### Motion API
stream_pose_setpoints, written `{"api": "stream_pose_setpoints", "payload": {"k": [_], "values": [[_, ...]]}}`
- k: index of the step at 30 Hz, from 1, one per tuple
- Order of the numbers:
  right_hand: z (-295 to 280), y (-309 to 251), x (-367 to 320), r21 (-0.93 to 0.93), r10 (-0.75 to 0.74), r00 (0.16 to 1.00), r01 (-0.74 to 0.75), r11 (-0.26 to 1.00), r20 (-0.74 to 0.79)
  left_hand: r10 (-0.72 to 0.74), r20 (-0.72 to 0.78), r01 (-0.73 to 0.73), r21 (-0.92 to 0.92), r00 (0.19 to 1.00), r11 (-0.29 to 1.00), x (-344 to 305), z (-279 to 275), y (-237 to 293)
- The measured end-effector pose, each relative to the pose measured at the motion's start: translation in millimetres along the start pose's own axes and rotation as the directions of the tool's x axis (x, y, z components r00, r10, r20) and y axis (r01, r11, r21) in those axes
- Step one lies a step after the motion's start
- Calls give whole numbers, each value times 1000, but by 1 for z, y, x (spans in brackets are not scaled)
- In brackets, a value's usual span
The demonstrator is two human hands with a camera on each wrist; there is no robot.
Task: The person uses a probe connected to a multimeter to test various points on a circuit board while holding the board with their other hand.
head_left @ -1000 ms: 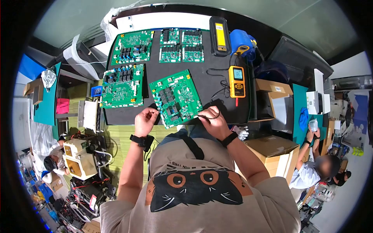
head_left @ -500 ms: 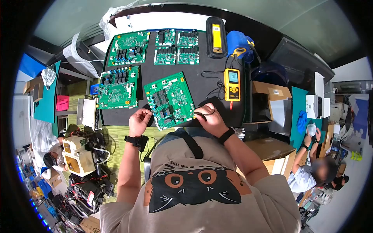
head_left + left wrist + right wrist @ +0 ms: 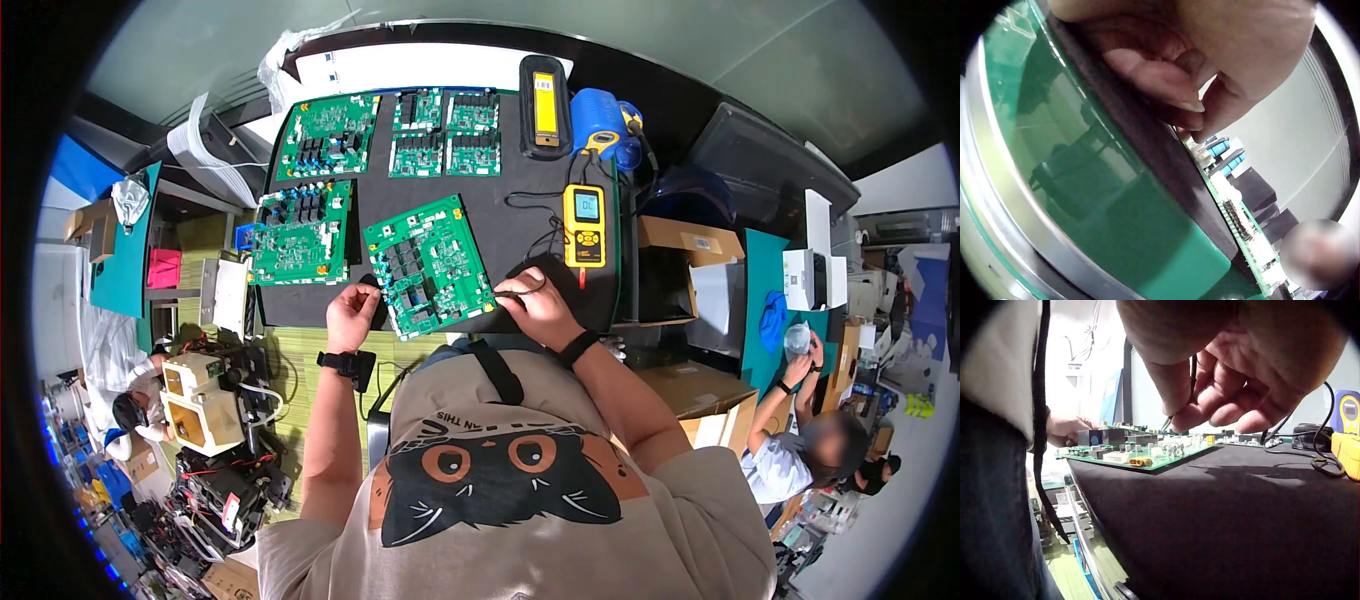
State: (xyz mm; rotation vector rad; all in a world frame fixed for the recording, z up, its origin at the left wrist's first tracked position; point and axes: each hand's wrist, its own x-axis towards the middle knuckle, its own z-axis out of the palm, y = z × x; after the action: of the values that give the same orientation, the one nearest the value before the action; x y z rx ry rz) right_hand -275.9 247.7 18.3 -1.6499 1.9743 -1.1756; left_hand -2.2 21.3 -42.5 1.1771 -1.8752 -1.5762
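A green circuit board [image 3: 428, 268] with black relays lies tilted at the near edge of the black table mat. At its left edge, my left hand [image 3: 352, 318] pinches the rim between thumb and forefinger; the left wrist view shows that hand [image 3: 1191, 56] beside blue components. My right hand [image 3: 542, 312] is at the board's near right corner, pinching a thin black lead. In the right wrist view, thin metal ends [image 3: 1166, 424] stick out below the fingers of that hand [image 3: 1235, 369], close over the board [image 3: 1147, 456]; whether they touch it, I cannot tell. An orange meter [image 3: 585, 226] lies to the right.
Two large green boards [image 3: 328, 137] [image 3: 302, 232] lie at the left, with several small ones [image 3: 473, 154] at the back. A black-and-yellow case [image 3: 545, 105] and a blue-and-yellow device [image 3: 598, 120] stand back right. Cardboard boxes [image 3: 690, 388] are beside the table; another person [image 3: 785, 468] sits far right.
The head view has shifted, so the table and its items appear further left. Both hands keep their places at the board, with little visible change in their grips.
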Motion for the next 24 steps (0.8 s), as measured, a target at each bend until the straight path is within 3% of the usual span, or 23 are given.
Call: {"api": "stream_pose_setpoints", "payload": {"k": [11,24], "values": [[10,17,-5,15,-27,999,26,1000,42,-25,-22,25,27,999,999,-4,2,1],[16,28,-5,98,35,991,-48,994,127,-20,-24,21,51,1000,999,-2,2,3]]}}
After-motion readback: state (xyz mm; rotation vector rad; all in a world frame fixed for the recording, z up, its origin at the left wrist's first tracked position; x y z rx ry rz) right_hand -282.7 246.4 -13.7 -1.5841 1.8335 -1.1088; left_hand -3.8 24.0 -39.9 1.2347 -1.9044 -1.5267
